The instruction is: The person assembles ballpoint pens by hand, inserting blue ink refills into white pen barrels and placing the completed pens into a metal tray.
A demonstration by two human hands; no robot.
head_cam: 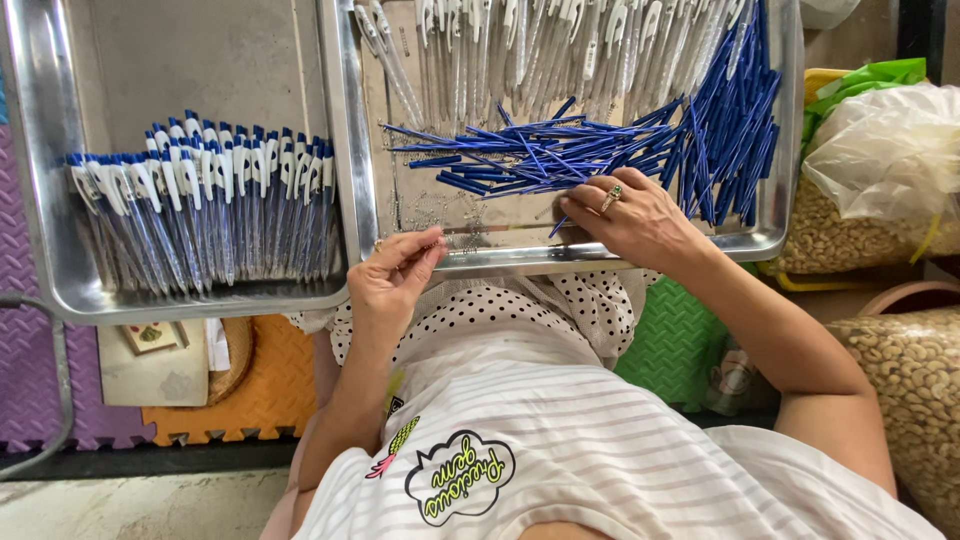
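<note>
My left hand (398, 275) hovers at the front rim of the right steel tray (348, 150), thumb and forefinger pinched on something tiny, seemingly one of the small springs (440, 212) scattered on the tray floor. My right hand (632, 218), with a green-stoned ring, rests inside that tray, and its fingertips pinch a thin blue refill (556, 229) just below the pile of blue refills (560, 150). White pen barrels (520, 40) lie along the tray's far side. The left steel tray (45, 250) holds a row of finished blue-and-white pens (200, 200).
Bags of pale nuts (915, 370) and a clear plastic bag (885, 150) crowd the right side. Purple (30, 380), orange (275, 390) and green (675, 340) foam mats cover the floor. A small can (730, 380) stands beside my right arm.
</note>
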